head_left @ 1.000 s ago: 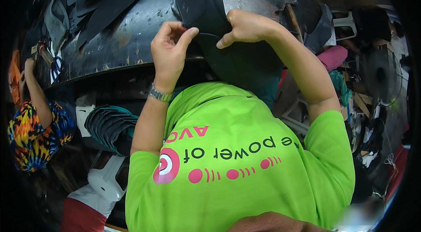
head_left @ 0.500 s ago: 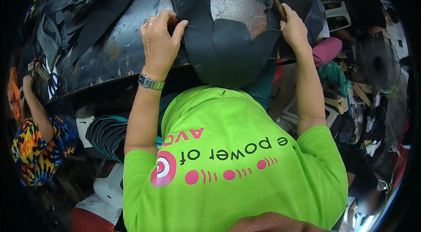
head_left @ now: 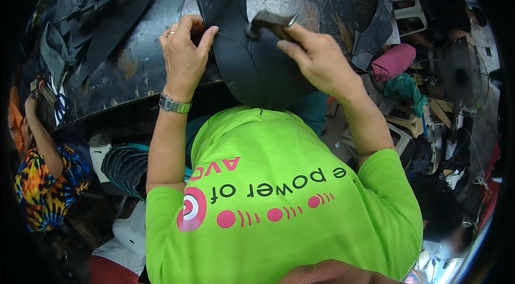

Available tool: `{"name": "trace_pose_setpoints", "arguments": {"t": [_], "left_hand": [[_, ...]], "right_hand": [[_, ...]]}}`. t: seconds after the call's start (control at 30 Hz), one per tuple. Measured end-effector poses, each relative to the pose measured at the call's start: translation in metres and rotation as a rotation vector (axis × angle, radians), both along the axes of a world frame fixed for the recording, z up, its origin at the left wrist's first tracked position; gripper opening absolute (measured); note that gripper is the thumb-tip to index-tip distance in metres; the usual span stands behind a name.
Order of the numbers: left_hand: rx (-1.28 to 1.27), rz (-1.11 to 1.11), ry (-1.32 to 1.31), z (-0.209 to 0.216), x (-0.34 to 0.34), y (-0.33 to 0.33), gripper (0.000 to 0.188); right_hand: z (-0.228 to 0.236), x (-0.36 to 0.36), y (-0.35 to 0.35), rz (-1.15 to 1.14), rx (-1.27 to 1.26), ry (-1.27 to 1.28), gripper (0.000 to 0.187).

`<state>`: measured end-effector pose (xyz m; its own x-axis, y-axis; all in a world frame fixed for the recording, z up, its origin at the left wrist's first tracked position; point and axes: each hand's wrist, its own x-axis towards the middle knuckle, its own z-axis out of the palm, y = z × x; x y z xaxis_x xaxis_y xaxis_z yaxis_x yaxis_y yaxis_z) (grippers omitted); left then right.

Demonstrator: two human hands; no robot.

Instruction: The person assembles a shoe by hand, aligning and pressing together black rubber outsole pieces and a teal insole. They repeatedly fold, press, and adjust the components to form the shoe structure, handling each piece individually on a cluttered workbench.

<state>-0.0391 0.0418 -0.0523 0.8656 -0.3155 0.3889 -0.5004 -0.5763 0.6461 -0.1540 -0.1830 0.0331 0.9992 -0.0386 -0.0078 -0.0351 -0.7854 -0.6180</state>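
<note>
A black stitched piece of sheet material [head_left: 263, 72], curved and with seams, lies over the table's near edge and hangs toward my lap. My left hand [head_left: 182, 56] pinches its left edge between thumb and bent fingers. In my right hand [head_left: 324, 61] is a hammer [head_left: 273, 18] with a curved metal head, held by its handle. The head's round face is at the seam in the middle of the piece; whether it touches cannot be made out. My right hand covers the right part of the piece.
More black cut pieces [head_left: 118, 26] lie heaped on the dark worktable [head_left: 145, 66] at the left. A grey metal-looking plate [head_left: 289, 2] lies under the piece. At far left a co-worker's arm [head_left: 45, 142] reaches to the table. A fan [head_left: 464, 77] stands at right.
My right hand has swung the hammer left, from the table's right side to over the middle of the black piece. My left hand keeps its pinch on the edge.
</note>
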Motion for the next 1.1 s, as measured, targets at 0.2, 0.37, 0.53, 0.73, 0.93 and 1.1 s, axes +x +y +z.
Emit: {"name": "trace_pose_setpoints", "arguments": {"t": [0.2,0.37,0.53,0.73,0.93,1.1], "left_hand": [[-0.002,-0.005,-0.028,-0.002,0.0,0.001,0.025],[0.008,-0.007,-0.049,-0.004,0.002,0.0,0.026],[0.023,-0.016,-0.087,-0.006,0.001,0.002,0.026],[0.009,-0.012,-0.156,-0.009,0.004,0.005,0.029],[0.0,-0.016,-0.108,-0.012,0.008,0.007,0.032],[-0.031,0.011,-0.149,-0.014,0.011,0.006,0.038]], "right_hand": [[0.008,-0.009,0.008,-0.096,0.151,-0.096,0.03],[0.017,-0.015,0.013,-0.026,0.299,-0.232,0.025],[0.0,-0.027,0.024,0.123,0.082,0.07,0.035],[0.008,-0.029,0.029,-0.038,0.53,-0.247,0.036],[0.012,-0.021,0.026,0.09,0.09,-0.079,0.044],[-0.002,-0.015,0.026,0.025,0.104,-0.089,0.031]]}}
